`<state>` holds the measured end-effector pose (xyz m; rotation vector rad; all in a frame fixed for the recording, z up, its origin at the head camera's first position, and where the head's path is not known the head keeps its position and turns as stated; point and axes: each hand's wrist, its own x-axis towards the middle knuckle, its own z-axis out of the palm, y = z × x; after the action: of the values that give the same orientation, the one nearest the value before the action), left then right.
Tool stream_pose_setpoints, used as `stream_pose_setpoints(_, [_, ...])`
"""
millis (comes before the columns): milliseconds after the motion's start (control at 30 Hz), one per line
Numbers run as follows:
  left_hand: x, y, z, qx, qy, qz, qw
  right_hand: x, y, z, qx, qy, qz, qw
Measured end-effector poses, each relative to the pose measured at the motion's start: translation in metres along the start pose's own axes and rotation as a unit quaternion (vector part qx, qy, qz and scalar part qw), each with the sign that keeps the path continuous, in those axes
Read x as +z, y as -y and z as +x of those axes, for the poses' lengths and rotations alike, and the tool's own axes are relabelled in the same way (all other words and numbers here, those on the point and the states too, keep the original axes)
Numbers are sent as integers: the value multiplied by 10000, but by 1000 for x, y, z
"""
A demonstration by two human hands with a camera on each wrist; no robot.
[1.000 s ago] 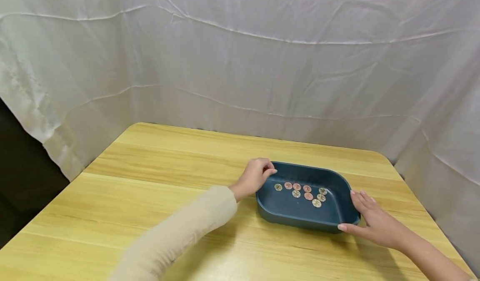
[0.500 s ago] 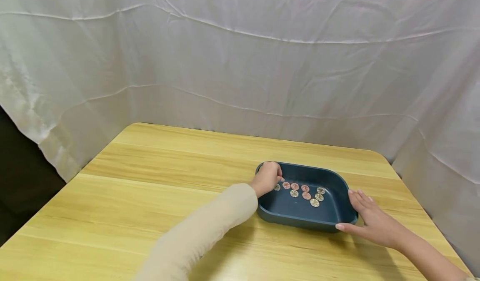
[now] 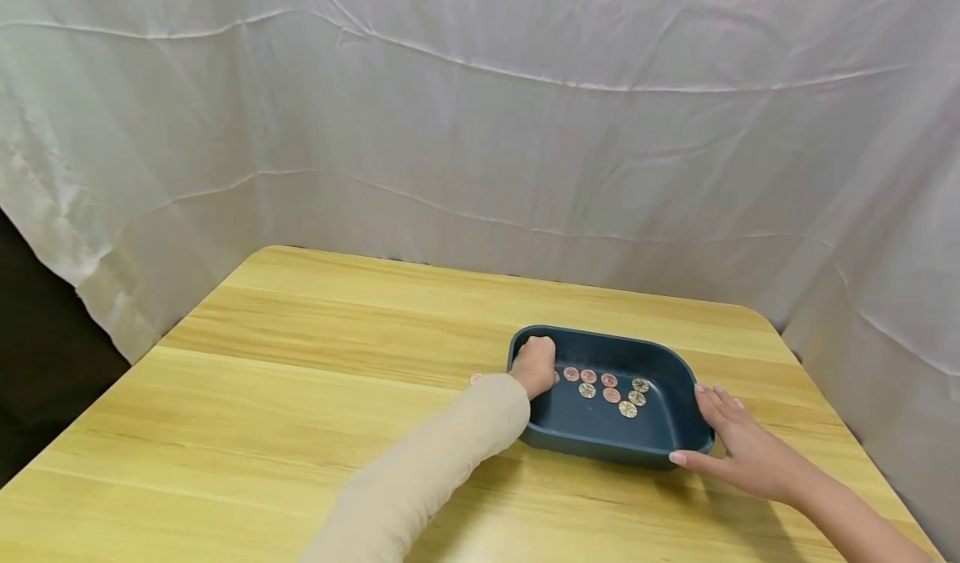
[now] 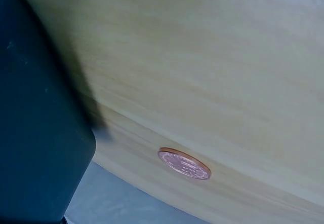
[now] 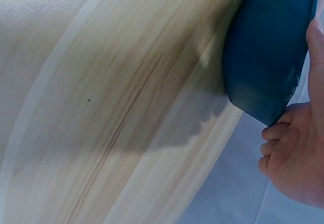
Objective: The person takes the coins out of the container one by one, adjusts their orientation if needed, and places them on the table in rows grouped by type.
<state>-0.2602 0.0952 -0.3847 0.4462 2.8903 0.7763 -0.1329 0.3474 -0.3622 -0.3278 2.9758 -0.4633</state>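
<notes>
A deep dark-blue tray stands on the wooden table, with several coins lying flat on its floor, some copper and some gold-coloured. My left hand reaches down inside the tray's left end, beside the leftmost coins. Its back faces the head camera and hides most of the fingers, so whether it pinches a coin does not show. My right hand grips the tray's right end, thumb at the near corner and fingers along the right side. On the table left of the tray lies a copper coin, partly covered by the sleeve in the head view.
The wooden table extends left and in front of the tray. A pale cloth hangs behind the table and along its sides. The left sleeve crosses above the table's near part.
My left hand has moved from the tray's left rim down into its left end, covering the leftmost coin. A copper coin left of the tray now shows past the sleeve. My right hand keeps its grip.
</notes>
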Motion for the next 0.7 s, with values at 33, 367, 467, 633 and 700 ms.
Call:
stream_pose_setpoints(33, [0,0,0,-32,4,-23,10000,0,0,0,-2,1,4,10000])
stream_pose_setpoints(367, [0,-1,0,-310,-29,-368,9988,0,0,0,-14,-2,-5,10000])
stream_pose_setpoints(467, [-2,-2,-1,-313,64,-319,9990,0,0,0,-35,-32,17,10000])
stream_pose_setpoints(633, [-4,-4,-1,-342,193,-216,9990,-1,0,-1,-24,-63,39,10000])
stream_pose_setpoints(700, [-5,-4,-1,-307,216,-168,9992,-1,1,-1,-1,-61,19,10000])
